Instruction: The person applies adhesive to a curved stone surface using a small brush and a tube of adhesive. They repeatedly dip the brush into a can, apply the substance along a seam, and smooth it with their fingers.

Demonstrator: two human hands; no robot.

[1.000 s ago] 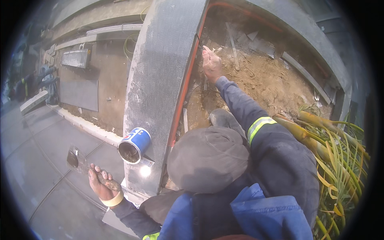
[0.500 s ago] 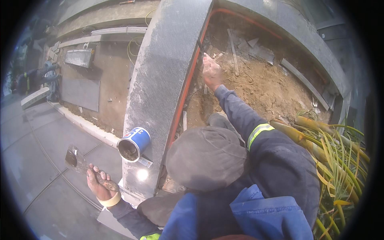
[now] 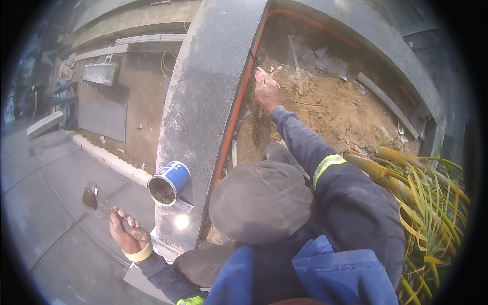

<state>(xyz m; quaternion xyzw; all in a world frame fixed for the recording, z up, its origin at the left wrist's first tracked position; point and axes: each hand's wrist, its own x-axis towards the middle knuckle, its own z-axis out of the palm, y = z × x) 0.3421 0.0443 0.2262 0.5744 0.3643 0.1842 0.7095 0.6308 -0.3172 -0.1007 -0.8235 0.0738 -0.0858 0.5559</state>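
Far off at the left edge, a co-worker [image 3: 36,100] bends near a pale block [image 3: 46,125], and a flat grey panel [image 3: 102,121] lies on the ground beside them. Nearer, the person's left hand [image 3: 124,233] is closed around the handle of a putty knife [image 3: 96,200], its smeared blade pointing up and left over grey paving [image 3: 66,239]; a cream band [image 3: 138,253] circles that wrist. Next comes a blue can [image 3: 176,177], open-mouthed, with dark matter inside, standing on a long grey ledge [image 3: 208,71]. Along the ledge's right side runs an orange strip [image 3: 236,113]. There the right hand [image 3: 267,91] grips a slim dark tool [image 3: 252,57], its tip at the ledge's edge; whether it touches is unclear. Farther right lie brown soil [image 3: 335,114] and yellow-green palm leaves [image 3: 427,213].
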